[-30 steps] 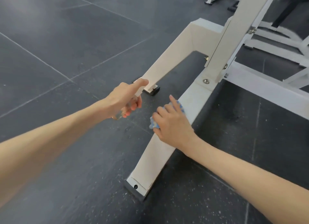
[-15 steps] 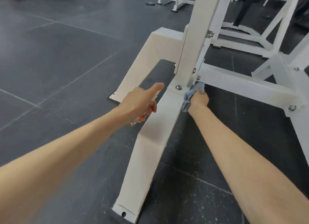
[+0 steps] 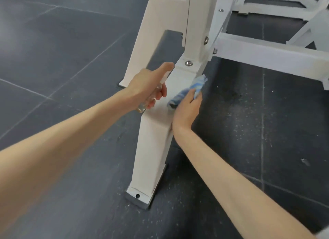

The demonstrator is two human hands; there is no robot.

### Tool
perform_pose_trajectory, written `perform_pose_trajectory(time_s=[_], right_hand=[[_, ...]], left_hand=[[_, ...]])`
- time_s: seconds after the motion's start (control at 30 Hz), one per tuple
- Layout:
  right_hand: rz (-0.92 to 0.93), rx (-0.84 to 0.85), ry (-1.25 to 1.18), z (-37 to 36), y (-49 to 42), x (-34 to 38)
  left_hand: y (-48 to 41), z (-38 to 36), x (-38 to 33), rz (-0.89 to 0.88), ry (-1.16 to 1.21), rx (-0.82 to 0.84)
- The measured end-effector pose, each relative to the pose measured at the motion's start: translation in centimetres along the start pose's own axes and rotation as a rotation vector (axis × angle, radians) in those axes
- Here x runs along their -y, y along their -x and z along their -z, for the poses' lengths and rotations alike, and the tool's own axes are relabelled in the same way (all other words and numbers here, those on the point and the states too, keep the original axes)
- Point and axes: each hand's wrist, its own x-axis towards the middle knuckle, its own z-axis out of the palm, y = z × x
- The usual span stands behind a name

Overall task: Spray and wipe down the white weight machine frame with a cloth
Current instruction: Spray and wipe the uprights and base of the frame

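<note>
The white weight machine frame (image 3: 153,149) has a base leg running toward me across the dark floor, with an upright post bolted on at its far end. My left hand (image 3: 147,85) grips a small clear spray bottle (image 3: 151,98) over the leg's left side, index finger stretched forward on top. My right hand (image 3: 187,108) holds a crumpled blue and white cloth (image 3: 192,89) against the leg's right edge, just below the post. Most of the bottle is hidden by my fingers.
Dark rubber floor tiles (image 3: 53,60) surround the frame. A second white leg (image 3: 142,48) angles off to the left. A white crossbar (image 3: 267,55) runs right from the post, with more white frames (image 3: 277,8) behind it.
My right hand has drawn the cloth back from the post's base to the leg's right edge. The view has moved closer and tilted down. My left hand keeps the bottle beside the leg.
</note>
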Motion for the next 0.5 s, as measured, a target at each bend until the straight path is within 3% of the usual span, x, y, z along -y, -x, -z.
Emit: perform_pose_trajectory(time_s=[0.13, 0.2, 0.27, 0.37, 0.43, 0.5], right_hand=[[-0.242, 0.214, 0.109, 4.7, 9.0, -6.1], [-0.414, 0.212, 0.125, 6.1, 11.3, -9.3], [-0.475, 0.239, 0.188, 6.7, 12.6, -11.2], [-0.45, 0.144, 0.072, 6.4, 11.5, -11.0], [-0.348, 0.099, -0.026, 5.1, 8.7, -8.2], [-0.227, 0.12, 0.029, 3.7, 5.4, -5.1]], left_hand=[[1.7, 0.4, 0.1, 0.014, -0.005, -0.032], [2.5, 0.6, 0.8, 0.026, -0.025, -0.037], [3.0, 1.2, 1.7, 0.029, -0.041, -0.053], [3.6, 2.5, 3.0, 0.067, -0.115, -0.11], [3.8, 3.4, 3.1, 0.097, -0.134, -0.151], [4.0, 3.9, 2.7, 0.119, -0.073, -0.181]])
